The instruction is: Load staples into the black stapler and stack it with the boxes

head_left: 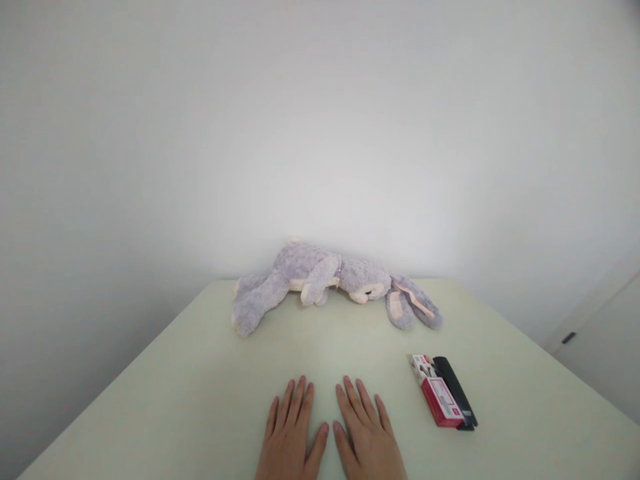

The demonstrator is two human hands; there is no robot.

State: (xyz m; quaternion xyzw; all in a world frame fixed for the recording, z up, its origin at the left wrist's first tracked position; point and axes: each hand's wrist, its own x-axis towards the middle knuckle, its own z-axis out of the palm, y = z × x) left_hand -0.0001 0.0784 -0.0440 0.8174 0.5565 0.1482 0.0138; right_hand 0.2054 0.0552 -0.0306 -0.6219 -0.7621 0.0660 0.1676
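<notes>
Our left hand [290, 437]: flat on the table [165, 400], fingers slightly spread, empty
Our right hand [369, 437]: laid the same way, thumb near the left one
Red-and-white box [441, 401]: to our right, just beside a long black item [454, 390]
Plush rabbit [300, 260]: lying on its side beyond our hands

White flat wall [320, 133] behind pale green flat tabletop [190, 400]. Lavender plush long-eared rabbit [325, 267] on its side along tabletop's far edge, before wall; legs left, ears right. Red-and-white rectangular box [441, 398] on right part of tabletop, nearer than rabbit's ears; long narrow black object [453, 385] just beside box, on its right. Bare left hand [290, 440] and bare right hand [367, 440] palm-down on near part of tabletop, side by side, apart; box right of right hand, rabbit beyond both.
</notes>
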